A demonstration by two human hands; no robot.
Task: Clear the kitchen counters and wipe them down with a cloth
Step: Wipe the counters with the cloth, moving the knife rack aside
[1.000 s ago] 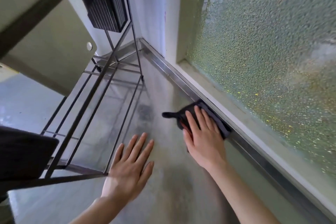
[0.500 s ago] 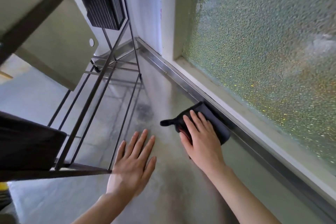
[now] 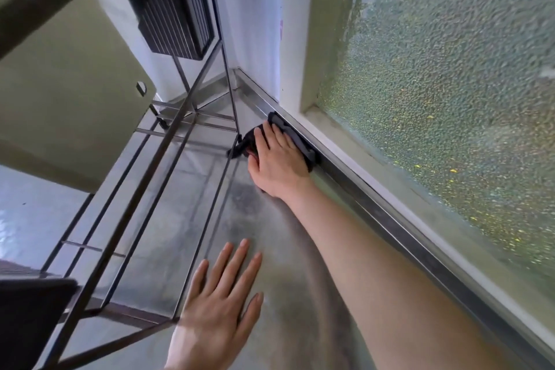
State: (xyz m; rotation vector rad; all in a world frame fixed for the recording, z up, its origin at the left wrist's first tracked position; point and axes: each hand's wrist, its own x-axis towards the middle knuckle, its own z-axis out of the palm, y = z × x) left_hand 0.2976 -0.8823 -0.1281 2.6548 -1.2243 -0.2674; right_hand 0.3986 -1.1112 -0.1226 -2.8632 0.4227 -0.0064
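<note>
Dark cloth pinned at the counter's back edge.
Head view: the right hand presses the cloth with straight fingers against the raised metal lip below the frosted window, beside the wire rack. The left hand lies spread flat on open counter, well apart.

Cloth, rack on counter
</note>
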